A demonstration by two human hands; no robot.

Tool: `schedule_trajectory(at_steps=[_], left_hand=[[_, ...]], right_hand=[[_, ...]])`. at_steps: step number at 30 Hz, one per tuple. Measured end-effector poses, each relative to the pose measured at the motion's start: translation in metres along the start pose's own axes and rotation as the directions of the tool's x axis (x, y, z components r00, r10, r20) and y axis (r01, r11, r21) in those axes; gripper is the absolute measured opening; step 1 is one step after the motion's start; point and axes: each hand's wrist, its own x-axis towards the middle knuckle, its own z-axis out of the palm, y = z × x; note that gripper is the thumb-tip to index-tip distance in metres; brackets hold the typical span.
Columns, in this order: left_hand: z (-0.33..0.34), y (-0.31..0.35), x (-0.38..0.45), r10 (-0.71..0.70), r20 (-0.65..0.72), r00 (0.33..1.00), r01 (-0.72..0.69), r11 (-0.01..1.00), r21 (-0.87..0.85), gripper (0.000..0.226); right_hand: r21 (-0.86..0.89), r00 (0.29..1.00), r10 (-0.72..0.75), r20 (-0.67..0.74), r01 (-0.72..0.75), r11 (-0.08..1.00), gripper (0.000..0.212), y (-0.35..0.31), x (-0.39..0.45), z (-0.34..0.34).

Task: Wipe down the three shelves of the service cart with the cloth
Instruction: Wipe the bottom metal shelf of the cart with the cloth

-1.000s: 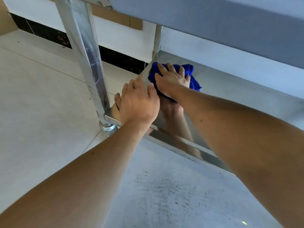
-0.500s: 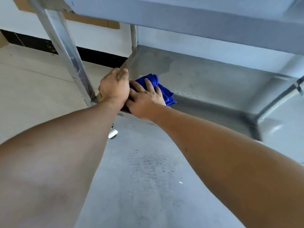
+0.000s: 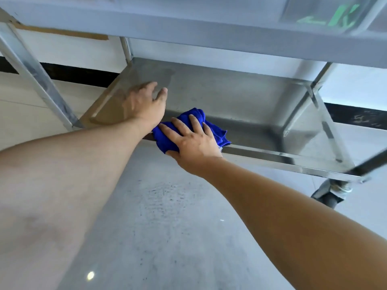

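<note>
Right hand (image 3: 193, 141) flat on blue cloth (image 3: 167, 137) (bottom shelf (image 3: 240, 101) front edge)

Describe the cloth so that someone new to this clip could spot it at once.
Find the steel cart's bottom shelf, low by the floor. At the middle of its near edge, the right hand presses down on a bunched cloth. It is bright blue, the only strongly coloured thing among grey metal and pale floor.

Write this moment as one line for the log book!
right hand: presses blue cloth on bottom shelf front edge | left hand: blurred, over shelf's left part, holds nothing | phase: wiping
</note>
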Motion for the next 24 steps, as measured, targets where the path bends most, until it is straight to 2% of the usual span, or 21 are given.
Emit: schedule_trajectory(at_steps=[6,13,19,24], left_hand=[[0.034,0.053,-0.023,0.221,0.057,0.974,-0.223,0.974,0.031,0.055],[0.076,0.131,-0.05,0.375,0.136,0.917,-0.378,0.926,-0.007,0.056],[0.111,0.179,-0.074,0.42,0.236,0.876,-0.434,0.901,0.007,0.055],[0.116,0.172,-0.066,0.385,0.238,0.892,-0.414,0.906,0.088,0.059]], right_hand=[[-0.004,0.992,0.127,0.021,-0.127,0.992,0.068,0.078,-0.066,-0.013],[-0.021,0.944,0.324,0.066,-0.323,0.946,0.072,0.154,-0.139,-0.03],[0.011,0.826,0.553,0.104,-0.557,0.83,0.073,0.211,-0.18,-0.043],[-0.041,0.716,0.691,0.1,-0.691,0.721,0.076,0.231,-0.157,-0.041]])
